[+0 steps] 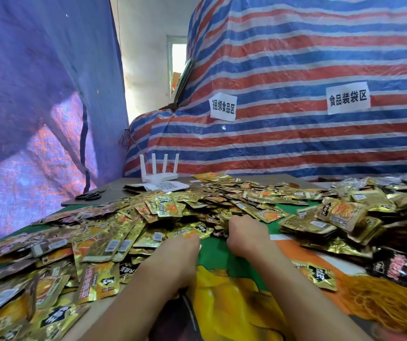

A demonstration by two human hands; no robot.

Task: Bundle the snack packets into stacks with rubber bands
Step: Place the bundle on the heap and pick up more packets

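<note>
Two white paper signs are stuck on the striped tarpaulin [296, 57] at the far side. The left sign [222, 107] reads 捆绑食品区 and the right sign [347, 97] reads 食品装袋区, both in black characters. A white card [165, 185] on the far bench, just in front of the router [159, 177], carries a QR code. The snack packets [319, 275] bear black badges with white characters and barcode stickers, too blurred to read.

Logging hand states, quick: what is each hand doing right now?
Left hand: fingertips at the packets, grip cannot be told.
Right hand: fingers tucked into the packets, grip cannot be told.
</note>
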